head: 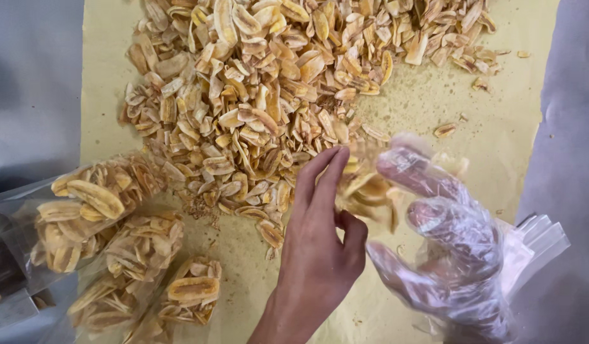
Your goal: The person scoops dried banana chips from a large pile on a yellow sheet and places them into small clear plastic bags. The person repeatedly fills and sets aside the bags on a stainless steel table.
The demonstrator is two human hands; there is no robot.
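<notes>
— Three clear plastic bags packed with golden fried banana chips point(110, 242) lay at the far left, didn't they?

— They did, side by side on the yellow paper sheet point(243, 299) covering the grey table point(33, 83), their mouths toward the left edge. One bag sat higher and fuller than the other two.

— And past them?

— A broad heap of loose, oval, golden-brown banana chips point(262, 95) spread over the upper middle of the sheet, thinning into crumbs and a few stray slices at the upper right.

— Where were the hands?

— Both came in from the bottom. The bare left hand point(323, 236) was at the heap's lower edge, fingers long and close together, thumb tucked in, tips touching a small blurred clump of chips point(364, 188). It was pinching or steadying that clump rather than spread wide.

— The other one?

— The right hand point(444, 242), in a loose transparent plastic glove, stood just beside the left, fingers curled and partly open, cupping the same clump from the right. How firmly it gripped, I couldn't tell through the blur.
</notes>
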